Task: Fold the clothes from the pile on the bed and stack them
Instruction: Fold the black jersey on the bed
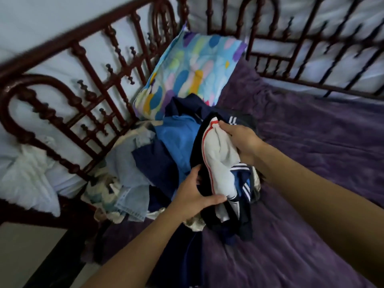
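Lifting one piece free of the pile (166,146) looks like the step in hand. The clothes lie heaped on the bed (324,142) just in front of the bright patterned pillow (187,73), spreading from it toward the person: blue cloth, navy cloth, pale denim (131,183) on the side by the dark bed rail (83,100).

The garment (218,156) being handled sits at the end of the heap farthest from the pillow. It is dark with a white panel and a red stripe — a sports top, I'd guess, though it is too bunched to be sure. The right hand (241,142) has its fingers curled round the upper end of the white cloth. The left hand (193,196) holds the lower end, with its thumb laid across the white and the other fingers tucked beneath the dark fabric.

No folded stack shows anywhere near the pillow, so I judge the job barely begun.

To do this well, I'd raise the garment straight up until it hangs loose. A striped piece under it seems caught up with it and may be dragged along. Then shift the grip to the two shoulders or waistband corners, give one shake, and lay it flat on the open purple blanket to the right of the pillow — well apart from the heap, so the folds stay square.
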Tool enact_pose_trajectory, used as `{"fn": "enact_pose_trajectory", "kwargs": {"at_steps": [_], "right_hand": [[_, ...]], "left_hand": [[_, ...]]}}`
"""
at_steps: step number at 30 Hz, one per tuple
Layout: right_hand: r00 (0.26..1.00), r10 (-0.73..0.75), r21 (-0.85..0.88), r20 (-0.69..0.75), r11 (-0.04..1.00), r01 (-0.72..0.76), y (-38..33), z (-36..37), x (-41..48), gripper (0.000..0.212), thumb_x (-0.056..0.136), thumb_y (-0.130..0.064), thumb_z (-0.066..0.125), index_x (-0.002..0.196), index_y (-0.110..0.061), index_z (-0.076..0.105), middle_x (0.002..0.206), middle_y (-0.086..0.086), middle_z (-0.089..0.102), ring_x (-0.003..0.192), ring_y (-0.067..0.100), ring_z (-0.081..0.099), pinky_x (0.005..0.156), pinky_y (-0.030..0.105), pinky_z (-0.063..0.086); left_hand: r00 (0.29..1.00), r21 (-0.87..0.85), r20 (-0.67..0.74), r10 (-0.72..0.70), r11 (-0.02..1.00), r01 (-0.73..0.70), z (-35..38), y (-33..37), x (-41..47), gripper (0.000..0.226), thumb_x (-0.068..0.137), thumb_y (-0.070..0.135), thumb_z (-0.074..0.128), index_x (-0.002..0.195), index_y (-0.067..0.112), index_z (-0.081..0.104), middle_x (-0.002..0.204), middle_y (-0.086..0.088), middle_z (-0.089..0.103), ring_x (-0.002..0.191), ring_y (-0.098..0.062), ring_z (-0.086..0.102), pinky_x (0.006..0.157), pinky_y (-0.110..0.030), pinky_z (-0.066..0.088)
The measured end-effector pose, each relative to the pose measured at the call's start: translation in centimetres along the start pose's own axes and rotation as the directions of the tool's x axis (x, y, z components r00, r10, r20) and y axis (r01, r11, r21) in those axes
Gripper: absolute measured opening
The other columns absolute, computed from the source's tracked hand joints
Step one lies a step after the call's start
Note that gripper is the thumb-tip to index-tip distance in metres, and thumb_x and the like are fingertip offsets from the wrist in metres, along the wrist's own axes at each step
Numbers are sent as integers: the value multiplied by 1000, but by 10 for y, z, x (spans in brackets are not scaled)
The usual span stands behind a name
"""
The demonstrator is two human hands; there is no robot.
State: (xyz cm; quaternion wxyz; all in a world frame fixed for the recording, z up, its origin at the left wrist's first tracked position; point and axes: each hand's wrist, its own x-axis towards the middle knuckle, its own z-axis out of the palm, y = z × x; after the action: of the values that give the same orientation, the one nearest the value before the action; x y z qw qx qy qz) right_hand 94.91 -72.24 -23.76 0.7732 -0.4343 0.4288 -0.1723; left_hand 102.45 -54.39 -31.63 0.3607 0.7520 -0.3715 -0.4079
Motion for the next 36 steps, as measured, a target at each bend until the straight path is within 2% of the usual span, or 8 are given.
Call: {"fn": "enact_pose_trajectory", "kwargs": {"at_steps": [5,10,19,22,24,28,33,36], "right_hand": [[994,-40,95,-101,994,49,-24,5,-57,25,98,-25,54,92,-5,67,81,9,71,71,20,69,62,30,58],[837,-309,-347,-452,925,154,-41,-5,-98,27,96,-30,58,82,-9,66,82,10,66,72,24,60,65,31,46],[802,-383,-475,-459,868,142,-43,1,-170,19,86,-25,71,79,-8,75,77,7,71,63,20,64,61,27,51],[748,-452,-468,-486,857,214,-49,-9,-194,17,92,-19,64,87,-5,73,77,4,72,63,20,66,60,26,53],[723,-443,-347,-530,891,291,-54,-15,-208,16,97,-19,56,91,-13,69,72,-2,70,61,15,66,53,22,51],[759,-345,-108,-552,932,346,-55,-23,-224,20,100,-21,47,91,-18,64,79,5,62,65,20,59,59,28,49],[589,-663,-675,-462,694,252,-41,-47,-245,21,93,-21,58,76,-17,69,71,-4,69,62,9,63,58,22,50],[695,-620,-761,-363,628,162,-32,-64,-262,19,87,-29,68,70,-19,71,66,-5,66,59,8,60,55,21,47]], "left_hand": [[972,9,-102,209,978,-210,-15,33,-9,9,85,21,68,92,15,67,79,7,67,70,1,59,67,-24,44],[962,-96,-128,243,962,-255,-80,44,-21,18,95,14,53,90,-1,62,80,-10,63,75,-18,57,70,-35,45],[897,-134,-80,436,887,-443,-152,107,-46,26,96,30,53,83,25,74,81,9,73,75,-3,64,69,-20,47],[842,-167,-15,539,829,-534,-169,127,-60,20,91,16,63,76,24,73,71,11,70,68,0,63,64,-14,47],[799,-206,183,573,817,-539,-168,131,-71,11,84,3,69,82,14,70,71,9,68,70,-1,61,66,-13,48],[744,-91,391,542,827,-555,-147,121,-88,24,71,-2,79,93,-2,70,84,-2,72,77,-6,62,70,-19,50],[826,-247,92,557,816,-523,-165,143,-79,12,71,11,78,80,19,75,84,5,75,83,-10,68,78,-22,53],[861,-346,-6,509,806,-479,-171,168,-83,38,66,49,74,80,13,76,89,-3,75,87,-18,70,83,-33,53]]}}
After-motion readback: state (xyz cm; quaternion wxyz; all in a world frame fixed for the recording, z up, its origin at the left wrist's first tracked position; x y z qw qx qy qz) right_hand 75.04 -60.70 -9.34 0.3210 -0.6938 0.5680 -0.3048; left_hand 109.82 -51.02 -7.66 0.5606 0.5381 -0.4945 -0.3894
